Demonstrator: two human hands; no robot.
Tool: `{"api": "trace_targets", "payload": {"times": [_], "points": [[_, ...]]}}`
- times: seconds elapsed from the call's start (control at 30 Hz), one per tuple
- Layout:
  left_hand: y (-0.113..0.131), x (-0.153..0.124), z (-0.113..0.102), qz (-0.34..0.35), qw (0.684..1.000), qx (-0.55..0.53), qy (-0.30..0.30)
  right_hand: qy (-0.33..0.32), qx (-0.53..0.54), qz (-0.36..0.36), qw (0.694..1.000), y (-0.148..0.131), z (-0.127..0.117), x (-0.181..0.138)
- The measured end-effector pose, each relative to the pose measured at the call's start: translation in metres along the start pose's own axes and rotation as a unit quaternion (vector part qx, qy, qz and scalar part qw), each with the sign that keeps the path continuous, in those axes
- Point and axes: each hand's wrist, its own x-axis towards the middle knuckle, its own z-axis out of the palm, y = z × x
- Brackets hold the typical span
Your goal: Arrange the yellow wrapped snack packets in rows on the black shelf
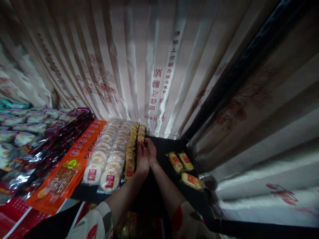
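Observation:
My left hand (143, 158) and my right hand (151, 151) meet side by side at the near end of a short row of yellow wrapped snack packs (141, 130). Fingers of both hands are closed around the front pack, which they partly cover. Just left of my left hand runs a longer row of yellow snack packs (130, 152) with red labels. Beyond it lie two rows of round white crackers in clear packs (109, 179), overlapping from back to front.
Three loose yellow packs (175, 161) lie right of my arms on the dark table (161, 172). Orange snack bags (59, 177) and dark shiny packets (59, 139) fill the left. A pleated printed curtain (129, 59) hangs behind; a dark post (224, 79) slants at right.

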Motion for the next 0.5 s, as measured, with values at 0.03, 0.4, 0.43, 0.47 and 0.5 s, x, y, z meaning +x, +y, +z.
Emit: {"api": "trace_targets", "payload": {"times": [0.03, 0.4, 0.43, 0.47, 0.5], "points": [[0.000, 0.001, 0.000, -0.002, 1.000, -0.001, 0.000, -0.002, -0.010, 0.004, 1.000, 0.000, 0.001, 0.001], [-0.017, 0.028, 0.012, 0.015, 0.999, -0.014, 0.029, -0.006, -0.056, 0.099, 0.993, -0.007, 0.005, 0.011], [-0.018, 0.030, 0.014, 0.022, 0.999, -0.017, 0.026, -0.001, -0.052, 0.101, 0.994, -0.005, 0.007, 0.012], [-0.018, 0.033, 0.015, 0.032, 0.999, -0.022, 0.018, 0.002, -0.049, 0.099, 0.994, -0.004, 0.008, 0.013], [-0.018, 0.034, 0.016, 0.041, 0.999, -0.026, 0.007, 0.003, -0.045, 0.093, 0.995, -0.002, 0.009, 0.013]]}}
